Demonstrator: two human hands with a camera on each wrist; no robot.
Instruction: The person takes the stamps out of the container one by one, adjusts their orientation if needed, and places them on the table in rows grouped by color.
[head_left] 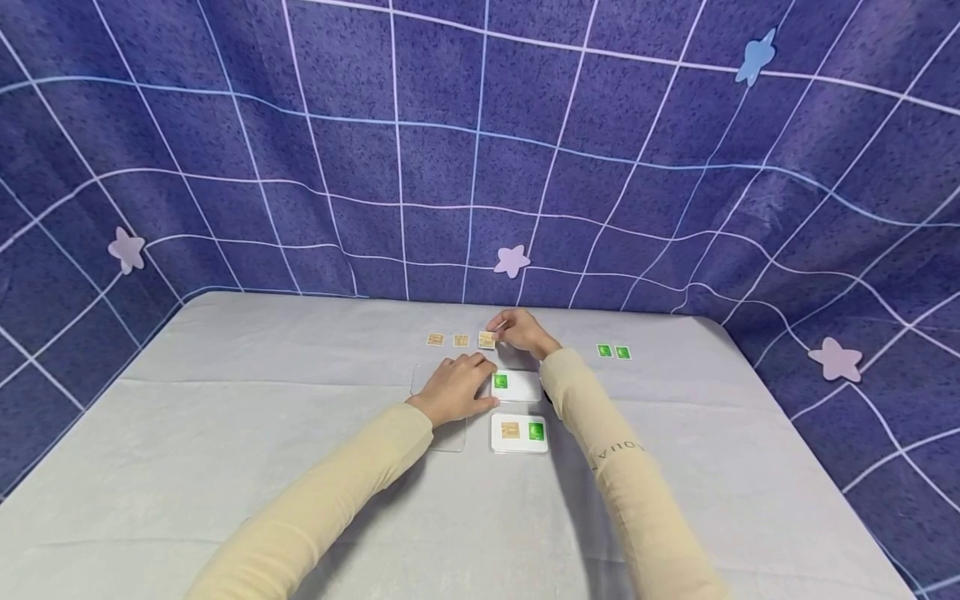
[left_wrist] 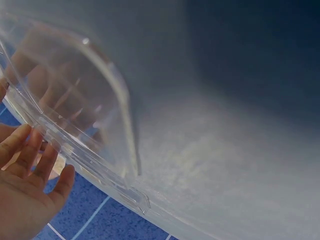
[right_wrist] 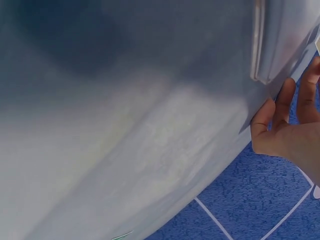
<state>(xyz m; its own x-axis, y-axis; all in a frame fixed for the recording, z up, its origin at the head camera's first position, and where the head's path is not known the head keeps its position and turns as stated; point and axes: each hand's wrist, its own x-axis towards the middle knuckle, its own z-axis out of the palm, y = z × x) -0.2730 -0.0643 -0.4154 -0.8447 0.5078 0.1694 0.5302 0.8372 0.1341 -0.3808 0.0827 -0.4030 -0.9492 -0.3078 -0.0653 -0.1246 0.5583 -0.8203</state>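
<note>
A tan square [head_left: 486, 341] is touched by the bent fingers of the right hand [head_left: 527, 332], though whether it is pinched cannot be told. By the left hand [head_left: 454, 388], loosely spread and gripping nothing, a white case [head_left: 528, 387] is touched at its left end; a second case [head_left: 519, 447] is set nearer than both hands, and two green squares [head_left: 623, 352] are laid right of the right hand.

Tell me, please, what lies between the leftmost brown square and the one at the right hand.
Another brown square lies between them, as the head view shows.
</note>
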